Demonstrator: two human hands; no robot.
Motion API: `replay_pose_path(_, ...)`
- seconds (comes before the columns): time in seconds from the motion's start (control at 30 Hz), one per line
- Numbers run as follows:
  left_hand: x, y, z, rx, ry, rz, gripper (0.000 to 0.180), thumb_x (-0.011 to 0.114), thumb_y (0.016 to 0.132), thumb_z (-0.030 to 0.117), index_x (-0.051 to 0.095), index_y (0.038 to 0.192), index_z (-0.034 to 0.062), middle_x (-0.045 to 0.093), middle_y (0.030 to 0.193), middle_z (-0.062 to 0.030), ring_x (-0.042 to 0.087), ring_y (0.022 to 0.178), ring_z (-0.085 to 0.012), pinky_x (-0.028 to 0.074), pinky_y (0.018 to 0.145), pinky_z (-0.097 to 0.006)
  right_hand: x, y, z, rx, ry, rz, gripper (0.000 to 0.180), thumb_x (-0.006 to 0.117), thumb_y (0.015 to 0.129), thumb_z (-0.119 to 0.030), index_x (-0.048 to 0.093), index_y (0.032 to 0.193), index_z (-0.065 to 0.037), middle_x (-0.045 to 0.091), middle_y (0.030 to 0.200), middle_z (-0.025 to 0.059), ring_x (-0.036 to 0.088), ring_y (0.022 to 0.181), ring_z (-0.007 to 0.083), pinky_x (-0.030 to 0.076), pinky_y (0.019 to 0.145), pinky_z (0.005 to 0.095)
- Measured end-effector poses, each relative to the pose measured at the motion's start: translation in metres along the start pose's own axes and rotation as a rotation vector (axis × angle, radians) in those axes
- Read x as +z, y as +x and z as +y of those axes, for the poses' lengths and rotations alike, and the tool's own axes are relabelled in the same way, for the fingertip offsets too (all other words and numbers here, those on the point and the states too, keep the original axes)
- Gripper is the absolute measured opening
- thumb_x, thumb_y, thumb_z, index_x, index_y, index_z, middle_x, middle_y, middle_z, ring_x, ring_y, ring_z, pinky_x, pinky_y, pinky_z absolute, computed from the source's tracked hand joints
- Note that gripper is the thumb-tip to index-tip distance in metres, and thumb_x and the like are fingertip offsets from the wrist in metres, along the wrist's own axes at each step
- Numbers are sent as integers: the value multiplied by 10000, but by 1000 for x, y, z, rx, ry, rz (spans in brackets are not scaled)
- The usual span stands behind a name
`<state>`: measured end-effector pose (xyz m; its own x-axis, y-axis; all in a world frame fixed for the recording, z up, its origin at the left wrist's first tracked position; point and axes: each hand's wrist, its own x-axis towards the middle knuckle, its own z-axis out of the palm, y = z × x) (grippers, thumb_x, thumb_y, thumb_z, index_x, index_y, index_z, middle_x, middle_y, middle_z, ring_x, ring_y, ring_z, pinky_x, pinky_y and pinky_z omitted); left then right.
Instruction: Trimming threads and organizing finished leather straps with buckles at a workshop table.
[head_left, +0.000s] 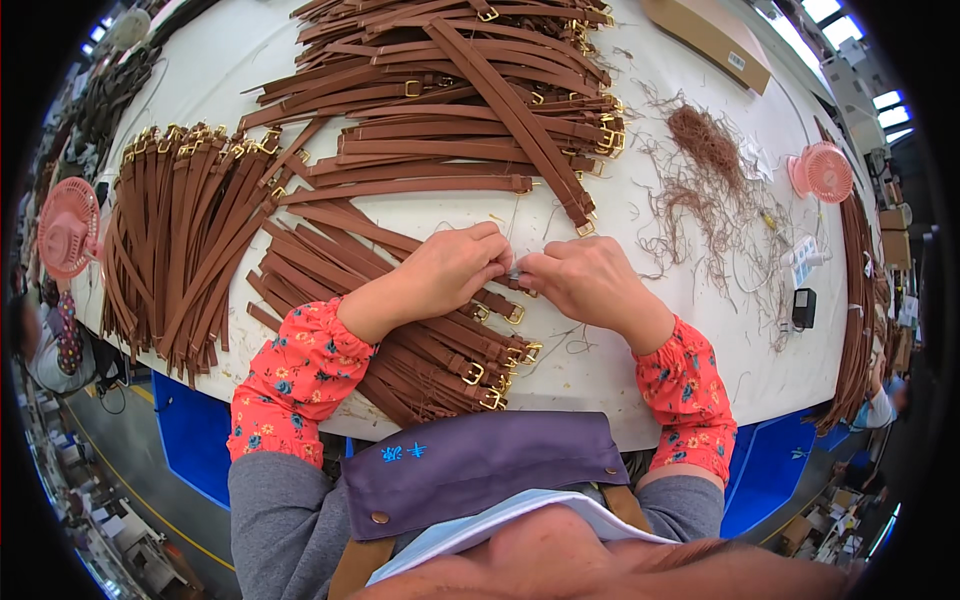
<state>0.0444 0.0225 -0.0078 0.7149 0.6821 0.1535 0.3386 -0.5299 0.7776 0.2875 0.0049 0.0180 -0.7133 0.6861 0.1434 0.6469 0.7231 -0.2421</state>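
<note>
At a white table (700,330), the left hand (440,275) and right hand (585,280) meet, fingers pinched on a small buckle end of a brown leather strap (500,300), with sorted heaps behind and more straps waiting beneath the wrists.

brown leather straps (430,130) with gold buckles (473,374) on a white surface (600,370); coral floral sleeves (295,375), purple apron (480,465), pink fans (822,172), reddish-brown thread tangle (705,140).
</note>
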Motion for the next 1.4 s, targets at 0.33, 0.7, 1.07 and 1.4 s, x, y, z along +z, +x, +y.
replay_pose_path(0.33,3,-1,-2,16,44,12,65,634,942,65,591,976,30,610,956,-140,632,857,-386,517,728,-455,-3,5,-2,-90,-62,43,180,756,863,-269,616,836,-159,517,629,19,603,582,237,465,518,400)
replay_pose_path(0.7,-12,3,-5,141,143,-26,107,678,924,129,728,989,59,683,910,-102,652,912,-343,529,777,-437,0,-4,19,317,110,90,414,743,902,-347,643,1248,-144,721,889,82,699,802,291,527,651,415)
replay_pose_path(1.07,-7,20,-31,113,404,343,455,723,900,131,578,1323,48,586,1343,-163,556,1223,-372,443,1042,-468,36,18,38,267,160,324,425,632,985,-238,568,1395,-147,727,850,136,691,731,362,535,652,466)
replay_pose_path(1.4,-11,8,-17,-172,-262,143,149,719,929,124,725,1047,34,723,976,-121,676,918,-285,531,826,-380,14,6,26,355,646,17,340,644,1007,-370,661,1240,-122,708,840,171,673,684,316,517,651,395)
